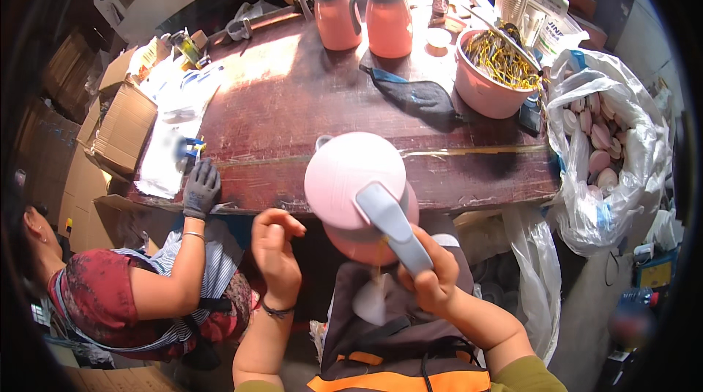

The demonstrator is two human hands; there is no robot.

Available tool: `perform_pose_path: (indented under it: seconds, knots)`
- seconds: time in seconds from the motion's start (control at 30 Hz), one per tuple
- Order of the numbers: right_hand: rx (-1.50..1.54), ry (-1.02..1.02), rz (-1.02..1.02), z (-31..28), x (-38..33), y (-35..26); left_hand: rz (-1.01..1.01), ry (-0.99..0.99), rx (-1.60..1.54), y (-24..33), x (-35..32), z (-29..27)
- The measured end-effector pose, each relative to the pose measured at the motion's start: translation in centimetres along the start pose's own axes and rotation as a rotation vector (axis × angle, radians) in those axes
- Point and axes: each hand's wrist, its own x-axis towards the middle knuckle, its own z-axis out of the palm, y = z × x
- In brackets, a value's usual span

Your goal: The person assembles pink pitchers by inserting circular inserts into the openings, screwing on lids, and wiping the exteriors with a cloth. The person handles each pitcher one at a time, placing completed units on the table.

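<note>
My right hand (433, 269) is closed around the grey handle (388, 220) of a pink jug (351, 176). The jug is at the table's near edge, above my lap, with a broad round pink face turned up toward me. A blurred whitish tag (370, 301) dangles from it on a thin yellowish string. To the left of the jug, my left hand (275, 249) is raised with its fingers loosely bent. It is apart from the jug and nothing shows in it.
On the dark red table (271, 128), two pink jugs (389, 22) stand far back. A pink bucket (487, 91) of yellow strings stands right, near a bag of pink pieces (604, 143). At left are a co-worker's gloved hand (201, 188) and an open carton (124, 128).
</note>
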Motion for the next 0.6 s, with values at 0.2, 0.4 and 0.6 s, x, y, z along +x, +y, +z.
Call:
perform_pose_path:
  seconds: [0.2, 0.4, 0.6]
  knots:
    - [0.093, 0.035, 0.158, 3.6, 4.8, 6.9, -0.132, -0.336, 0.518, -7.1, -1.9, 0.0]
    - [-0.417, 0.043, 0.147, 3.5, 13.7, 15.1, 0.218, -0.374, 1.019, -11.3, 6.4, 0.3]
    - [-0.469, 0.049, 0.303, -6.2, 23.6, 20.9, 0.455, -0.298, 1.164, -13.7, 8.5, -0.1]
